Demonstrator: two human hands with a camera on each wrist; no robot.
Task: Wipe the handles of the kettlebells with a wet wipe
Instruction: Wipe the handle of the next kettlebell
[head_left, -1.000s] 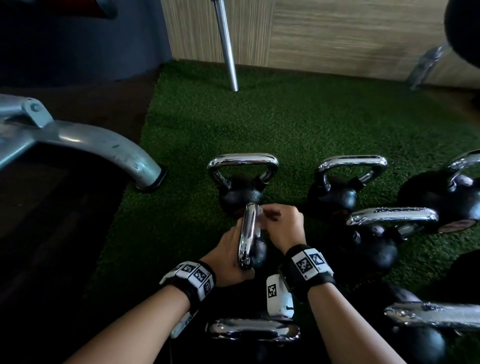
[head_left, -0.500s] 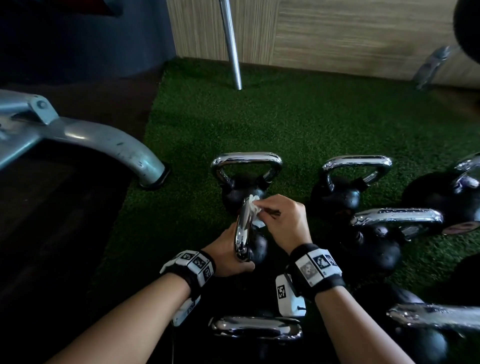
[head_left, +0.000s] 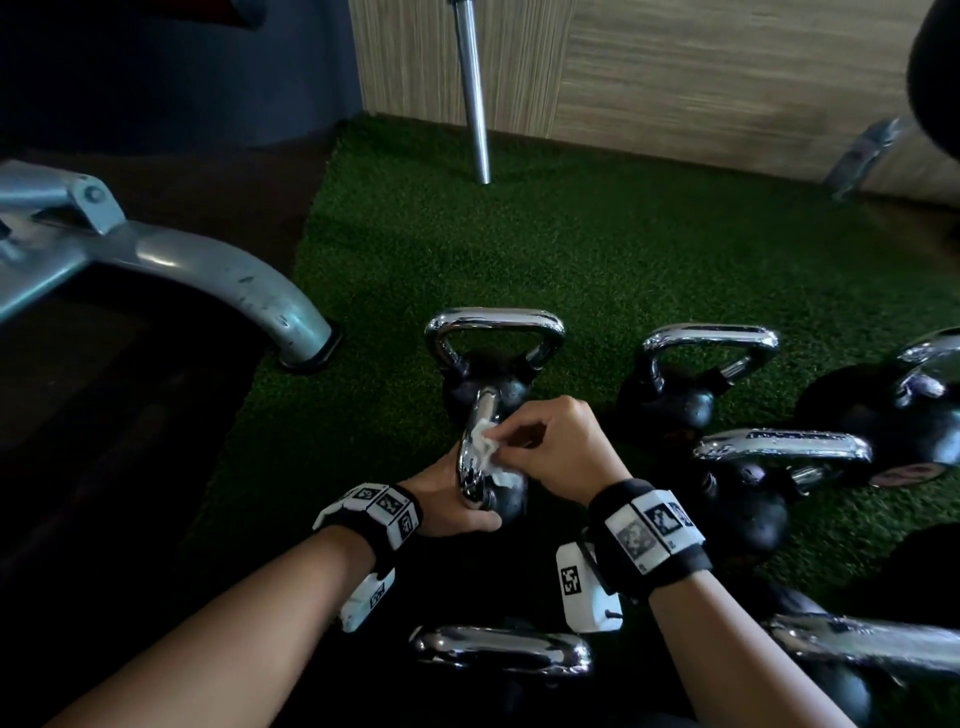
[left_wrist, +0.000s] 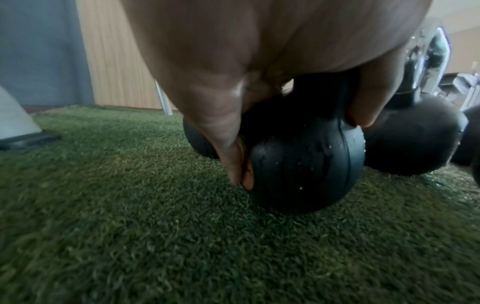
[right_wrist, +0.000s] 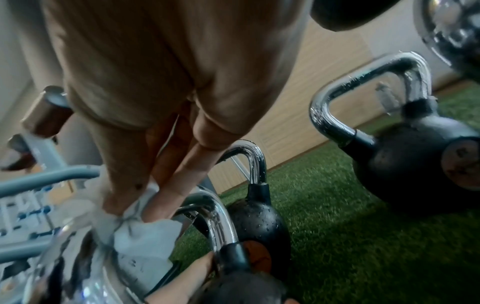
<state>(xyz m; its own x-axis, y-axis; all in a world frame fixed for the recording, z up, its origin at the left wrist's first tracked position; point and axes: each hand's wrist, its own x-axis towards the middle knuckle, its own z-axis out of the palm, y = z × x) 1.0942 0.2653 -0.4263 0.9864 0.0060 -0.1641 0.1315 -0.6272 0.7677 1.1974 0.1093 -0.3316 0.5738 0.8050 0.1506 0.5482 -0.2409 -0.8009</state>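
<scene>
Nearest the camera, a chrome handle (head_left: 501, 656) of a kettlebell lies low between the two forearms, and another chrome handle (head_left: 862, 647) shows at the lower right edge.

Just beyond, the left hand (head_left: 452, 501) grips the small black kettlebell (head_left: 506, 496) by its ball, thumb on one side and fingers (left_wrist: 235, 162) on the other, as the left wrist view shows. The kettlebell rests on the green artificial turf (head_left: 623, 260). Its chrome handle (head_left: 475, 447) is turned edge-on to the head camera.

The right hand (head_left: 558, 449) is closed on a white wet wipe (head_left: 485, 441), pinching it between thumb and fingertips and pressing it against that handle. In the right wrist view the wipe (right_wrist: 145, 232) is bunched over the top curve of the handle, with water droplets on the chrome.

Touching or just behind the held kettlebell stands a second kettlebell (head_left: 493, 358), upright. To the right stand three more: one (head_left: 748, 499) beside the right wrist, one (head_left: 680, 384) farther back, and a larger one (head_left: 883, 410) at the right edge.

To the left, a grey metal machine leg (head_left: 223, 280) meets the floor at the turf's edge. Farther back a steel bar (head_left: 475, 104) stands on the turf before a wood-panel wall (head_left: 701, 67).
</scene>
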